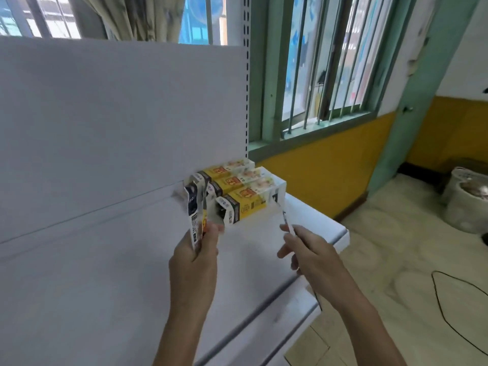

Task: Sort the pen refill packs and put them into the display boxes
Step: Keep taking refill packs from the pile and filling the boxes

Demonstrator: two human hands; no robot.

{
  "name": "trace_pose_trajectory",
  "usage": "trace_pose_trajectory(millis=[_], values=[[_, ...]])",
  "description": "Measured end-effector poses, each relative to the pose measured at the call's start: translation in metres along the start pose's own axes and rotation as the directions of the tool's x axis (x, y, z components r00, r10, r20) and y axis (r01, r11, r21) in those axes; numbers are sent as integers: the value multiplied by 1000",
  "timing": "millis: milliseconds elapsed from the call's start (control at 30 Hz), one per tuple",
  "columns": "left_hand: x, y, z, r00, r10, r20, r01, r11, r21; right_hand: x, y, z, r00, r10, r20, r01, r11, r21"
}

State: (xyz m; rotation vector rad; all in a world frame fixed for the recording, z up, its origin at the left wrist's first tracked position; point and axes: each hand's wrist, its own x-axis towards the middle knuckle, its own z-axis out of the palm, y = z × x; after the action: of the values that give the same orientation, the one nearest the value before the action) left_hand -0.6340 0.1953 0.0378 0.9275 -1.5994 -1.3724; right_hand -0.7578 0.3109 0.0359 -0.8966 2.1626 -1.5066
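Three yellow-and-white display boxes (243, 186) lie side by side at the back right corner of the white shelf (105, 260), their open ends facing me. My left hand (196, 256) grips several flat pen refill packs (196, 210), held upright just left of the nearest box's opening. My right hand (303, 249) pinches a single thin refill pack (286, 220), seen edge-on, in front of the boxes and apart from them.
The shelf's white back panel (118, 114) rises behind the boxes. The shelf ends at its right edge (340, 233). Beyond it are a barred window, a yellow wall, a white bag (467, 199) and a black cable (449, 313) on the floor.
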Motion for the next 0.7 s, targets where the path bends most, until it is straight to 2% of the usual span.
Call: trace_pose_trajectory(millis=[133, 200, 267, 333, 467, 567, 700], values=[[28, 4, 25, 997, 80, -19, -76, 982, 175, 52, -8, -12, 998, -70, 2, 70, 993, -97], [38, 3, 28, 985, 156, -75, -131, 957, 259, 78, -10, -11, 990, -139, 18, 140, 981, -135], [46, -2, 25, 956, 252, -150, -191, 924, 331, 103, -11, -5, 970, -225, 94, 240, 945, -222], [51, -8, 22, 933, 306, -191, -205, 885, 418, 130, -12, 3, 929, -306, 207, 361, 871, -333], [56, -16, 32, 927, 259, -271, -96, 863, 496, 177, -15, 17, 825, -390, 409, 542, 752, -376], [60, -18, 46, 914, 286, -287, -74, 814, 576, 201, -12, 23, 730, -328, 600, 629, 665, -403], [55, -24, 60, 930, 297, -216, -86, 748, 659, 211, -11, 22, 634, -320, 704, 715, 590, -375]])
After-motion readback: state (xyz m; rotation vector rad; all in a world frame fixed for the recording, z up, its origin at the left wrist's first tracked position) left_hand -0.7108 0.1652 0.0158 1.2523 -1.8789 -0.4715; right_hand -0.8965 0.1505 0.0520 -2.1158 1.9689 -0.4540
